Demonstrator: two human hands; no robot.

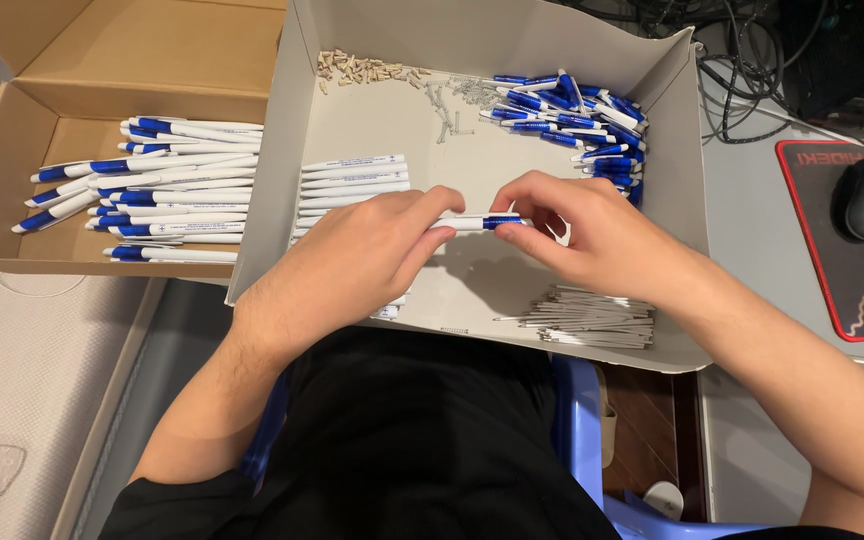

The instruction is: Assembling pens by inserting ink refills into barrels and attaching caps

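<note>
A glossy white and blue plastic pen (477, 222) was seen, held over a tray (372, 120) of matt, smooth grey card. The box (152, 50) at left was made of dull brown cardboard. Thin metal-looking refills (592, 320) lay near right.

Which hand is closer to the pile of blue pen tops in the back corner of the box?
Right. The right hand lies just below the blue pen tops, pinching the pen; the left hand is farther off, toward the box's left side.
</note>
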